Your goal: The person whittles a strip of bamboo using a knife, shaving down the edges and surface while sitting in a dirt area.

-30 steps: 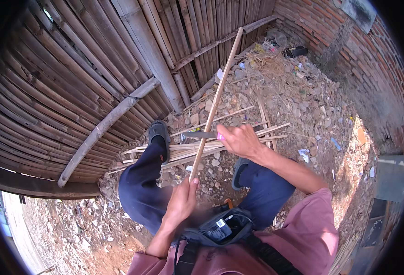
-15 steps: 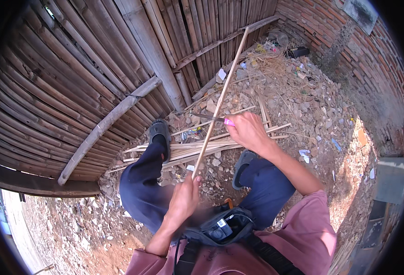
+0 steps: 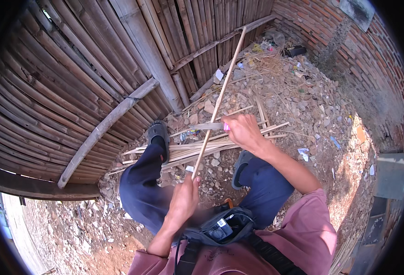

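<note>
My left hand (image 3: 183, 198) is closed round the near end of a long, thin bamboo strip (image 3: 220, 94), which slants up and away toward the bamboo wall. In my right hand (image 3: 246, 133) is a knife with a pink handle (image 3: 226, 126). Its flat grey blade (image 3: 207, 126) points left and crosses the strip around its middle, with the broad side showing. More pale bamboo strips (image 3: 183, 152) lie in a loose pile on the ground between and beyond my feet.
A bamboo slat wall (image 3: 69, 87) with a round pole (image 3: 108, 130) stands at left, and a brick wall (image 3: 312, 23) at far right. Rubble and litter (image 3: 298, 98) cover the ground. An open dark waist bag (image 3: 225, 225) sits at my lap. A grey block (image 3: 390, 176) stands at right.
The knife blade has turned from edge-on to showing its broad side, and its tip has dropped slightly. My right hand has shifted a little. My left hand keeps its hold.
</note>
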`<state>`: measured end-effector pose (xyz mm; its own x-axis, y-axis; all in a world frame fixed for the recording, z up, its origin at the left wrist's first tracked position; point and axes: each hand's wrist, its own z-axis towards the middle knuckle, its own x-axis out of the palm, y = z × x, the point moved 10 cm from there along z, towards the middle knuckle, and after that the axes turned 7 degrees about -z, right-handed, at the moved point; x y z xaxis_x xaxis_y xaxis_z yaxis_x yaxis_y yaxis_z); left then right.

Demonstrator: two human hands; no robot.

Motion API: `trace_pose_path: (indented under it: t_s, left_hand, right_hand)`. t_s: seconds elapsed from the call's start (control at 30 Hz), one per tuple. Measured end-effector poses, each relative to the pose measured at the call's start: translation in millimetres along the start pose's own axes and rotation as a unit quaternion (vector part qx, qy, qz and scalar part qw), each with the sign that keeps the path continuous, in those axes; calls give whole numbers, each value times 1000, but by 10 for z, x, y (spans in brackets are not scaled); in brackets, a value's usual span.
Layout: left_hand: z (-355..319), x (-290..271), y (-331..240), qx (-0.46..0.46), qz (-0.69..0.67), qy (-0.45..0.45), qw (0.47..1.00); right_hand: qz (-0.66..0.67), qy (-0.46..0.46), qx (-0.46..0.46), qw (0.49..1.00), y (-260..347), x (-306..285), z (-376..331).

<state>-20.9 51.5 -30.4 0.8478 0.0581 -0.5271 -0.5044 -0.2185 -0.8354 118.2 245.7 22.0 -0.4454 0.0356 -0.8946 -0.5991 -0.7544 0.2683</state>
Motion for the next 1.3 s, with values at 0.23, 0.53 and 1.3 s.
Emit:
trace_pose_path:
  t_s: [0.23,0.53,1.3]
  left_hand:
    - [-19,52,16,-22,13,6,1000]
    - [-45,171,7,-7,16,8,1000]
    - [-57,-9,-79,-54,-87,35,994]
  right_hand:
    - [-79,-34,57,995,-398,-22,76]
    - [-98,1,231,968,-1375,57,90]
    - [7,-7,70,998,-202,-84,-111]
